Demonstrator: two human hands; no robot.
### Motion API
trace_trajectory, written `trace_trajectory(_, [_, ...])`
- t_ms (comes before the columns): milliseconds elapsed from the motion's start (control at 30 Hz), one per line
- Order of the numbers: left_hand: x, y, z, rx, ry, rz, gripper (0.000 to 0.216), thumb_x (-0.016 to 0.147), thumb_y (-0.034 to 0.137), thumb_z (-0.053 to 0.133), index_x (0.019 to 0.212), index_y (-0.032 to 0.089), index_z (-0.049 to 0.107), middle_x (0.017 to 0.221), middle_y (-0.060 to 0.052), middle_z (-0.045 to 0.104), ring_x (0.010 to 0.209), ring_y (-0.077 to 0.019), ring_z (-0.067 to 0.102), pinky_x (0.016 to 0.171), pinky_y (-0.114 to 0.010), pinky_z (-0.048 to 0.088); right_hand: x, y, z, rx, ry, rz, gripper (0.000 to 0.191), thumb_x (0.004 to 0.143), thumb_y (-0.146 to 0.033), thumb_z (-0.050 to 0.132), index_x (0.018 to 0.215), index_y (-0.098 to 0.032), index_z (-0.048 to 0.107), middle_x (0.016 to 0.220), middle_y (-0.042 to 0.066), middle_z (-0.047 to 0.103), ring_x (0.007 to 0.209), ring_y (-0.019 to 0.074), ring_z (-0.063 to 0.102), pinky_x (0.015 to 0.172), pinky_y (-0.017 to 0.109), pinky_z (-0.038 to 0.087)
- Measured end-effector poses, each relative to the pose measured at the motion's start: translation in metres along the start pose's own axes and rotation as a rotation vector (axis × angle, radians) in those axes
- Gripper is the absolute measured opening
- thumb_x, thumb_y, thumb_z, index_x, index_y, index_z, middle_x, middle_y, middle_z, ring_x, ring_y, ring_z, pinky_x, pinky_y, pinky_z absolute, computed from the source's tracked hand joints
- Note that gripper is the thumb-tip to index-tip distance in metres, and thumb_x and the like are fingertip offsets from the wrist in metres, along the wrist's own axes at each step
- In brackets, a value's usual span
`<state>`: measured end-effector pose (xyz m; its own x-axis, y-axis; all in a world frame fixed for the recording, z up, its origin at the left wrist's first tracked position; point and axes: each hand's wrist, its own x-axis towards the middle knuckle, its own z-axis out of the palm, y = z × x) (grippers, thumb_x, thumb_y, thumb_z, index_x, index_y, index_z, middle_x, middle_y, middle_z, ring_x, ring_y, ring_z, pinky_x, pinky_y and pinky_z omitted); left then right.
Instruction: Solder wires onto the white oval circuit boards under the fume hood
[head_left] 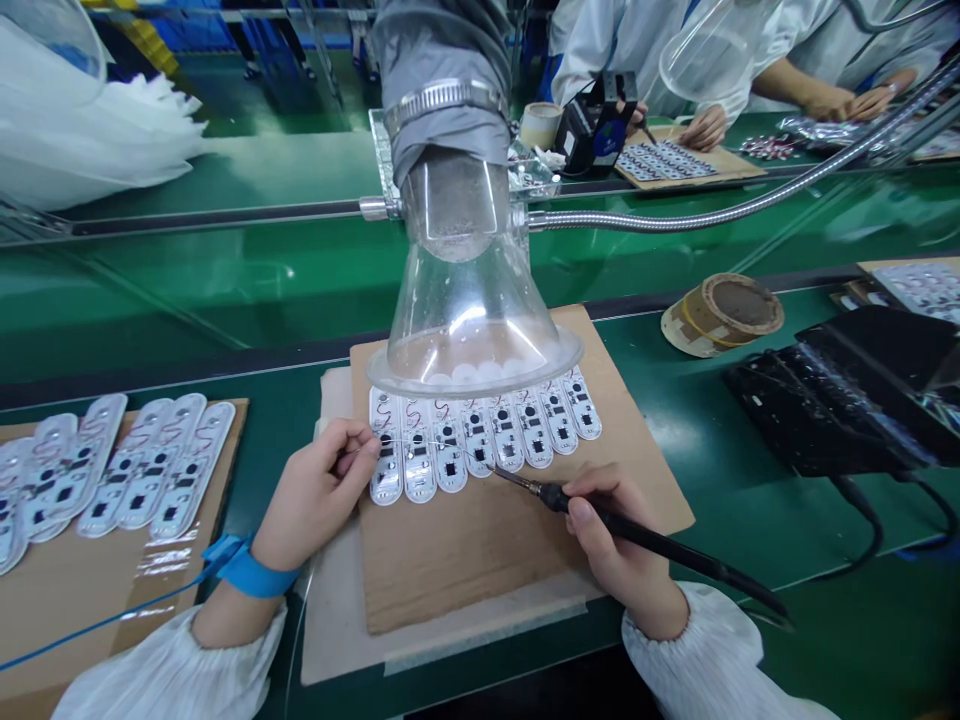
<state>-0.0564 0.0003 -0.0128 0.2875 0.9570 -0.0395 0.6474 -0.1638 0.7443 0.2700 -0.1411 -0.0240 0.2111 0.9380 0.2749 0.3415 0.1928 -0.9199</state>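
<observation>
At your far left, the spare boards [187, 470] lean over one another on a brown cardboard sheet [45, 600]; they look light and smooth, so expect them to slide, and lift each by its long edges. Your left hand [322, 490] pinches a thin wire [435, 443] between thumb and fingers. It is probably light and easily bent, best held close behind its free end.

In front of you, the row of boards [478, 440] lies on a cardboard pad [480, 560], the far ends beneath a clear hood [472, 340]. They seem stiff and light, but their chips and thin red leads look fragile; take the rounded ends or bare rims. Your right hand [630, 575] grips the soldering iron [675, 549] by its dark handle, which is the place to hold it, since the metal end may be hot. Its tip points at the lower edge of the row; you cannot tell whether it touches.

As for containers, a pale tub [540, 125] stands across on the far surface, its contents unclear. Nearer, at your right, a round tub [724, 310] shows a brownish top; whether that is a lid or a filling, you cannot tell.
</observation>
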Motion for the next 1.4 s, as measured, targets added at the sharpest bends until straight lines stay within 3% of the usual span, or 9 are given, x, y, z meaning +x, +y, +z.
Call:
trace_trajectory(367, [0.000,0.004,-0.001,0.010,-0.009,0.011,0.028,0.107,0.050,0.059,0.099,0.024,0.066,0.076,0.002,0.062,0.065,-0.0170,0.056,0.061,-0.028,0.048,-0.001,0.000,0.000,0.009,0.007,-0.013,0.015,0.118,-0.043,0.069,0.113,-0.030,0.071,0.087,-0.001,0.073,0.062,0.0149,0.067,0.057,0.024,0.057])
trace_trajectory(533, [0.000,0.006,-0.001,0.030,-0.027,0.017,0.028,0.107,0.050,0.058,0.097,0.024,0.065,0.073,0.003,0.059,0.063,-0.0169,0.054,0.060,-0.028,0.046,-0.001,0.000,-0.001,-0.026,-0.054,-0.014,0.012,0.117,-0.040,0.072,0.113,-0.029,0.072,0.089,0.001,0.075,0.066,0.0171,0.070,0.059,0.026,0.058])
trace_trajectory(700, [0.000,0.007,-0.001,0.035,-0.022,0.020,0.028,0.106,0.049,0.059,0.095,0.024,0.064,0.071,0.003,0.058,0.061,-0.0171,0.053,0.058,-0.028,0.045,-0.002,0.002,-0.001,0.013,0.004,0.001,0.016,0.117,-0.044,0.070,0.113,-0.028,0.072,0.088,0.001,0.074,0.062,0.0169,0.068,0.057,0.028,0.058])
trace_trajectory(967, [0.001,0.006,-0.001,0.043,-0.029,0.021,0.028,0.106,0.049,0.058,0.095,0.024,0.065,0.069,0.004,0.056,0.060,-0.0169,0.051,0.058,-0.029,0.044,0.000,-0.001,0.000,-0.026,-0.083,-0.011,0.013,0.117,-0.041,0.072,0.113,-0.028,0.072,0.088,0.002,0.077,0.069,0.0189,0.075,0.060,0.027,0.060])
trace_trajectory(1100, [0.001,0.005,-0.001,0.015,-0.019,0.009,0.027,0.105,0.049,0.060,0.096,0.024,0.065,0.071,0.004,0.057,0.062,-0.0170,0.052,0.059,-0.029,0.044,0.000,0.000,0.000,0.021,0.010,-0.008,0.016,0.117,-0.044,0.072,0.113,-0.028,0.073,0.089,0.001,0.075,0.063,0.0167,0.070,0.057,0.027,0.058])
trace_trajectory(1233, [0.002,0.003,-0.003,-0.021,0.048,-0.001,0.024,0.104,0.047,0.062,0.098,0.024,0.064,0.079,0.002,0.063,0.067,-0.0174,0.058,0.065,-0.029,0.048,0.005,0.002,0.001,0.131,0.141,0.039,0.021,0.119,-0.046,0.069,0.110,-0.026,0.069,0.077,-0.002,0.068,0.057,0.0150,0.063,0.053,0.025,0.055])
trace_trajectory(1400, [0.007,-0.002,-0.004,-0.009,0.131,-0.014,0.021,0.103,0.043,0.063,0.096,0.024,0.062,0.074,0.004,0.055,0.065,-0.0166,0.050,0.065,-0.028,0.044,0.010,0.007,0.005,0.172,0.178,0.053,0.020,0.119,-0.047,0.068,0.120,-0.027,0.066,0.078,-0.003,0.065,0.056,0.0145,0.058,0.052,0.025,0.051])
